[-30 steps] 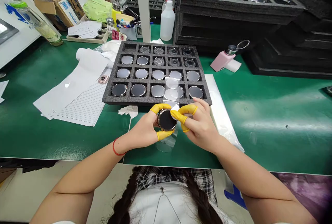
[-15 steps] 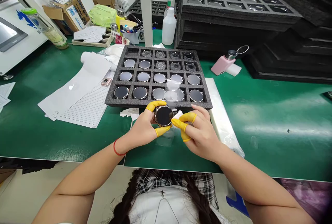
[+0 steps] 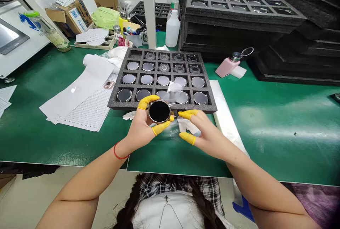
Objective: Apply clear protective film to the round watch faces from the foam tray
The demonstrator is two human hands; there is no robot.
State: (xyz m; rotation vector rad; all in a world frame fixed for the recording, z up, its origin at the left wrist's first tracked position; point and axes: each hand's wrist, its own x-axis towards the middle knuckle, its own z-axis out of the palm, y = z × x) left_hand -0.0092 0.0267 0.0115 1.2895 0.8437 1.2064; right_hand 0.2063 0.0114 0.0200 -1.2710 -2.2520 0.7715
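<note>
A round watch case with a black face (image 3: 159,111) is held by its rim in my left hand (image 3: 142,126), in front of the foam tray. Yellow finger covers sit on several fingertips of both hands. To the right, my right hand (image 3: 203,133) has its thumb and fingers apart, beside a crumpled white wipe (image 3: 186,125) on the table. Behind both hands stands a dark foam tray (image 3: 162,108) with several round watches in its compartments. Clear film with a whitish patch (image 3: 175,87) lies over the tray's front compartments.
White papers (image 3: 77,89) and a small pink device (image 3: 109,84) lie left of the tray. On the right are a long white packet (image 3: 225,112) and a pink bottle (image 3: 227,67). Stacked black foam trays (image 3: 225,34) and a white bottle (image 3: 173,29) stand behind.
My left hand has moved left with the watch. The fingers of my right hand have spread and released the white wipe, which now lies on the table.
</note>
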